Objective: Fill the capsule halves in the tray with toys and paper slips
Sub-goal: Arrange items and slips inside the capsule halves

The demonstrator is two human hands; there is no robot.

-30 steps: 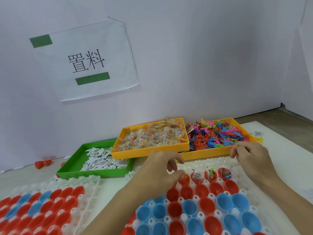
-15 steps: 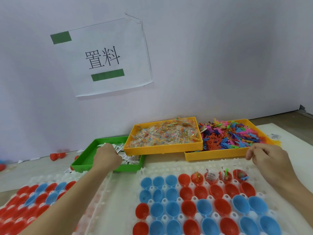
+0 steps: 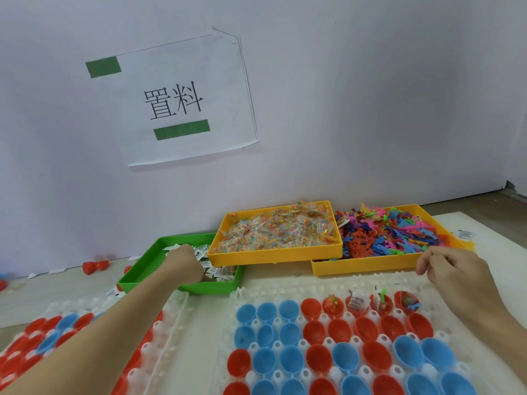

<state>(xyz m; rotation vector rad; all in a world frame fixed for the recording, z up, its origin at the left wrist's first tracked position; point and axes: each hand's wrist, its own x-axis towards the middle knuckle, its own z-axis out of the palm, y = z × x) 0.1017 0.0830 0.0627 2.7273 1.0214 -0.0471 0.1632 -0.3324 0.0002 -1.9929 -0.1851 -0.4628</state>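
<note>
White tray (image 3: 291, 292) of red and blue capsule halves (image 3: 339, 354), open side up, in rows. Four red halves in back row, right end, already hold toys and slips (image 3: 355, 302); the others look empty. Paper slips (image 3: 219, 270) piled in green tray (image 3: 148, 276); bagged toys (image 3: 273, 232) in middle yellow tray (image 3: 273, 255); colourful flat toys (image 3: 390, 235) in right yellow tray (image 3: 362, 266).

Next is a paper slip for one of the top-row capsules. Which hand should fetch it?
Left. The left hand is already down in the green tray among the paper slips, while the right hand sits at the front edge of the right yellow tray, far from them.
</note>
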